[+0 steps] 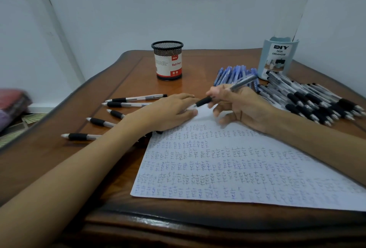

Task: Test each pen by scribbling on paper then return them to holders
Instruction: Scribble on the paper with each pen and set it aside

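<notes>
A white sheet of paper (237, 168) covered with rows of scribbled words lies on the wooden table (59, 168). My left hand (170, 111) lies flat with straight fingers on the paper's far left corner. My right hand (237, 105) grips a black-grip pen (223, 93), its tip pointing left just above the paper's blank far edge. Several black-grip pens (126, 101) lie in a row left of my left arm. A black mesh holder (168, 59) stands at the back centre, and a pale blue organizer (277, 59) stands at the back right.
A pile of blue pens (235, 73) lies in front of the organizer. A larger heap of black-grip pens (316, 101) fills the right side of the table. Walls close in behind the table. Folded cloth (11, 105) sits on the floor at left.
</notes>
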`<action>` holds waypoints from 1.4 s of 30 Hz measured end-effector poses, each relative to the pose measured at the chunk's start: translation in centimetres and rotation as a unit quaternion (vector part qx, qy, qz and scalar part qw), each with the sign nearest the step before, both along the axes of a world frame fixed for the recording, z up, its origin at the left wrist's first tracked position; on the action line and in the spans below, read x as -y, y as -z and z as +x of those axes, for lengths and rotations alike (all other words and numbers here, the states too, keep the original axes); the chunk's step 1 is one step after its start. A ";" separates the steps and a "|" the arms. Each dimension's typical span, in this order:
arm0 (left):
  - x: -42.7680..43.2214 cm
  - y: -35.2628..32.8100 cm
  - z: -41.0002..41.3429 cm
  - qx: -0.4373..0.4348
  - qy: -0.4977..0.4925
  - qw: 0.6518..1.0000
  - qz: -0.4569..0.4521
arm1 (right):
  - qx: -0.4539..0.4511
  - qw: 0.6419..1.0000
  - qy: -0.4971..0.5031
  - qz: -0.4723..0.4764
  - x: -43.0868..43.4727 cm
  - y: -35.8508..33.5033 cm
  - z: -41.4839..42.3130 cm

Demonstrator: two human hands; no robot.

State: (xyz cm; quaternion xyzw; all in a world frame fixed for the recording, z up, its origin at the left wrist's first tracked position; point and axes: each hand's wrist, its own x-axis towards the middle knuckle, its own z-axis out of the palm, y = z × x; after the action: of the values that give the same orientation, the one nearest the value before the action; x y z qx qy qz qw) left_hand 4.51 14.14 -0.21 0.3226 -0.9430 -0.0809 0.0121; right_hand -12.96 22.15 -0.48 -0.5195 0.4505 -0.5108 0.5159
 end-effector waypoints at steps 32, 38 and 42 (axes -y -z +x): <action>0.5 0.2 0.2 0.030 -0.002 0.999 0.021 | -0.200 0.970 0.077 -0.112 0.6 1.2 0.3; 0.5 0.2 0.2 0.030 -0.005 0.999 0.024 | -0.189 0.972 0.071 -0.124 0.4 1.3 0.5; 0.4 0.1 0.2 0.030 -0.006 0.999 0.026 | -0.177 0.973 0.085 -0.120 0.5 1.3 0.3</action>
State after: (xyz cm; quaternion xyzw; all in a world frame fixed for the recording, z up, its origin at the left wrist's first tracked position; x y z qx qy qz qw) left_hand 4.70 13.70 -0.31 0.3308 -0.9386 -0.0952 -0.0243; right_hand -12.63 21.61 -1.77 -0.6198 0.5128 -0.5031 0.3160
